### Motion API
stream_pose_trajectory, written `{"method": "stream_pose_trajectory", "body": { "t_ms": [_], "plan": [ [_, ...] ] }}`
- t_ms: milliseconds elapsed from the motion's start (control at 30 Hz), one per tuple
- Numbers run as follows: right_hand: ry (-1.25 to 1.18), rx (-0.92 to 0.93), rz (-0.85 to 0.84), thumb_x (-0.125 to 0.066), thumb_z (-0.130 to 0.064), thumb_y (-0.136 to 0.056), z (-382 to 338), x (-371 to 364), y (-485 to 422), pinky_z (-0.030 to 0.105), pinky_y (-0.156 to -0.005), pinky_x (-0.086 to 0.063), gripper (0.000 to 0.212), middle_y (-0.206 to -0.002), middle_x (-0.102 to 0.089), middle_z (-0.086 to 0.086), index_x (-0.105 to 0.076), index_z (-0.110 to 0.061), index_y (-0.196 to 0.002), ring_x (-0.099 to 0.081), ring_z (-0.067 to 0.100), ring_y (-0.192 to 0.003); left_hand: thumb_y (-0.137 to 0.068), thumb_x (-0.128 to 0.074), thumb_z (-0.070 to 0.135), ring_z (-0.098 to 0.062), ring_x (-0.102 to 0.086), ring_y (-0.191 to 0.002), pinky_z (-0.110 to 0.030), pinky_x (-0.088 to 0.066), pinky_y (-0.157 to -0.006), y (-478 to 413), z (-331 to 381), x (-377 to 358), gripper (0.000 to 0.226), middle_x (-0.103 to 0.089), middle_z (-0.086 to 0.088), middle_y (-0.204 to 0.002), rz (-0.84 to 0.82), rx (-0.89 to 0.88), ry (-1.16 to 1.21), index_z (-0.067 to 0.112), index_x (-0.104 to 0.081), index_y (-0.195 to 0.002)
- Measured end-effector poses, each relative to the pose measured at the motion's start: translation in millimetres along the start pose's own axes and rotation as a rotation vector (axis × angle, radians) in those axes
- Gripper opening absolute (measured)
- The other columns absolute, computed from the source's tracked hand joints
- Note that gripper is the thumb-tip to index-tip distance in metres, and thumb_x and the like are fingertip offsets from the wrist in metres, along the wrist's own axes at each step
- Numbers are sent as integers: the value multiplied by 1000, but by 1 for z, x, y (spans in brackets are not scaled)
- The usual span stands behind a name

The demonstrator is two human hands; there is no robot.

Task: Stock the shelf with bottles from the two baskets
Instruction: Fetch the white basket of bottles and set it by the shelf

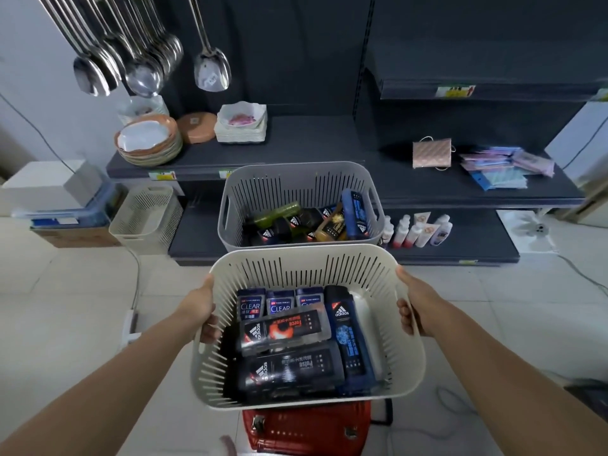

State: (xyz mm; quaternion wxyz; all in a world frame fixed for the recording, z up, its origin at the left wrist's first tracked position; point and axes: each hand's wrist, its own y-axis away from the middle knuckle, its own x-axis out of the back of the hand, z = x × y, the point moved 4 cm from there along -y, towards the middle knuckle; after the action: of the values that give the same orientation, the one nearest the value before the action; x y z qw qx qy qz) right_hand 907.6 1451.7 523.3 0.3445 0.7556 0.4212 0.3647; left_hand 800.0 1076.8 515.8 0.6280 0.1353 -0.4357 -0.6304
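Observation:
I hold a cream slotted basket (306, 258) by its two sides. My left hand (200, 307) grips its left rim and my right hand (414, 304) grips its right rim. Several dark bottles lie inside, among them CLEAR bottles (251, 304) and adidas bottles (284, 329). Beyond it stands a grey basket (296, 174) with several bottles (329, 225), in front of the dark shelf (312, 146). The shelf's middle board behind the grey basket is bare.
Plates (149, 144) and hanging ladles (144, 70) occupy the shelf's left. A pouch (431, 154) and packets (503, 167) lie at the right. Small white bottles (418, 230) stand on the bottom board. An empty cream basket (144, 215) sits on the floor at left, a red stool (306, 429) below me.

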Motion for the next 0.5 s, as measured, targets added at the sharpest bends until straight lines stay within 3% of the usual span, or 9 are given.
{"method": "stream_pose_trajectory", "body": {
  "t_ms": [233,400,500],
  "plan": [
    [-18,-5,-26,-49,-71,-84,1,2,-4,26,-52,-40,66,-45,-42,3,-47,-10,-59,-40,18,-44,-99,-22,61,-26,-51,-40,-31,-46,-44,0,-1,1,63,-46,-17,-60,11,-33,-54,4,-38,-78],
    [-12,-30,-11,-54,-73,-79,3,3,-7,29,-51,-41,68,-44,-43,4,-46,-9,-57,-41,20,-42,-99,-19,61,-27,-52,-38,-27,-44,-35,3,0,0,75,-48,-17,-56,-23,-29,-85,-5,-51,-114],
    [-40,-30,22,-59,-73,-76,5,3,-6,29,-50,-42,68,-45,-43,4,-47,-9,-57,-41,20,-43,-99,-15,61,-25,-52,-31,-27,-45,-36,3,0,1,71,-47,-17,-53,-48,-39,-124,-3,-46,-93]
  ]
}}
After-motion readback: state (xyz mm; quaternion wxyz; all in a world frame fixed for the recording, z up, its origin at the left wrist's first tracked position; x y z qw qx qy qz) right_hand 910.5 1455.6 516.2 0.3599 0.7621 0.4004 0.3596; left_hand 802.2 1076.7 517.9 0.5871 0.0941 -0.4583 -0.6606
